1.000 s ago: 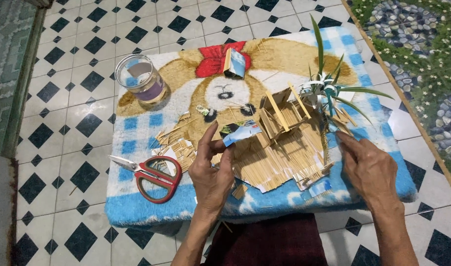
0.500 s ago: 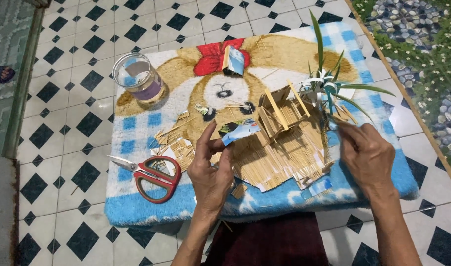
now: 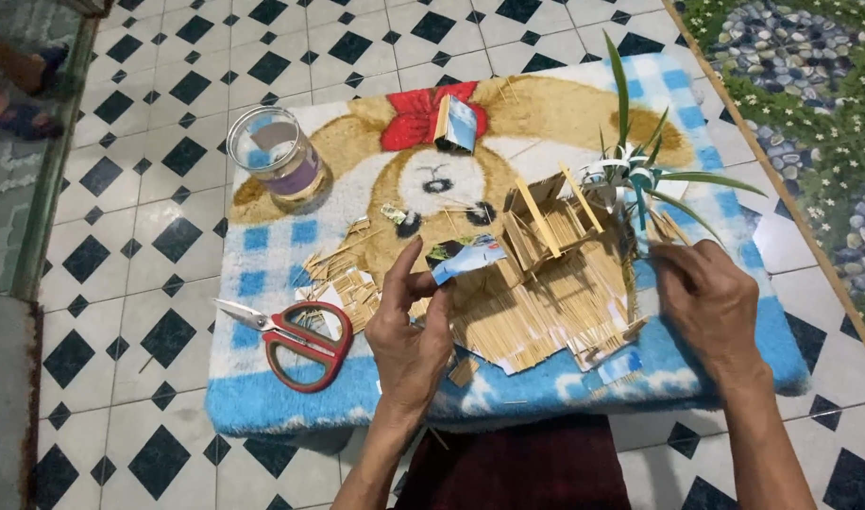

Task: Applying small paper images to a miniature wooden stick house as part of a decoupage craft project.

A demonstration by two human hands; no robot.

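Note:
My left hand (image 3: pixel 411 326) pinches a small blue and white paper packet (image 3: pixel 466 257) between thumb and fingers, just left of a little house model (image 3: pixel 546 225) built from thin wooden sticks. The model stands on a flat base of sticks (image 3: pixel 536 316). My right hand (image 3: pixel 706 302) rests with curled fingers on the right edge of that base, below a small green plant with long leaves (image 3: pixel 636 175). Whether the right hand grips anything is hidden by the fingers.
All lies on a blue checked plush mat with a dog picture (image 3: pixel 262 397) on a black and white tiled floor. Red-handled scissors (image 3: pixel 296 335) lie at the left, loose stick bundles (image 3: pixel 343 283) beside them. A glass jar (image 3: pixel 274 151) and a small box (image 3: pixel 456 123) stand farther back.
My right hand has moved slightly up and left along the base toward the plant. The left hand keeps the packet in the same place.

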